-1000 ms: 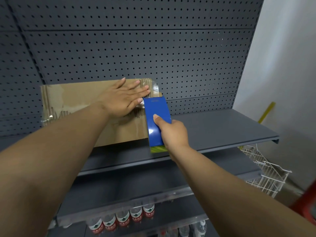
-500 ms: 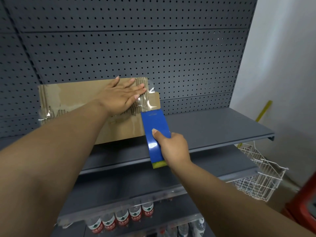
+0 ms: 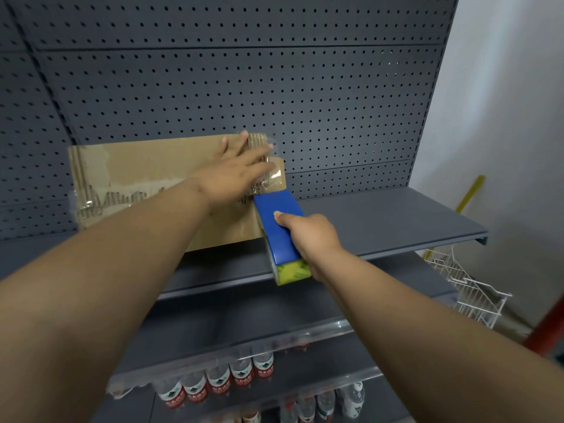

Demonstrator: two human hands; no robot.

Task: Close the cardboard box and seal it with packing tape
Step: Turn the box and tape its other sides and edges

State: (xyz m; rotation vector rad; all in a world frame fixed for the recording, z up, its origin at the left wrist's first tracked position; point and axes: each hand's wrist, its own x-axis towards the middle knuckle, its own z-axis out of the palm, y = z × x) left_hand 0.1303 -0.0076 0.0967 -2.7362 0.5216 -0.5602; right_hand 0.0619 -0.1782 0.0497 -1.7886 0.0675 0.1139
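The cardboard box (image 3: 146, 178) lies on the upper grey metal shelf (image 3: 381, 221), its back against the perforated back panel (image 3: 244, 87). Clear packing tape (image 3: 268, 175) covers the box's right end, with wrinkled tape also visible near the left end.

Left hand (image 3: 235, 175): fingers straight and spread, pressed flat on the box top at the taped right end. The hand is motion-blurred, so finger detail is unclear.

Right hand (image 3: 308, 236): fingers curled around a blue tape dispenser (image 3: 279, 230), thumb on its upper face. The dispenser's front edge touches the box at the right front corner; a yellow-green tape roll (image 3: 293, 271) shows at its rear end.

A lower shelf holds a row of water bottles (image 3: 219, 380) with red labels. A white wire basket (image 3: 467, 288) hangs at the right of the shelving unit.
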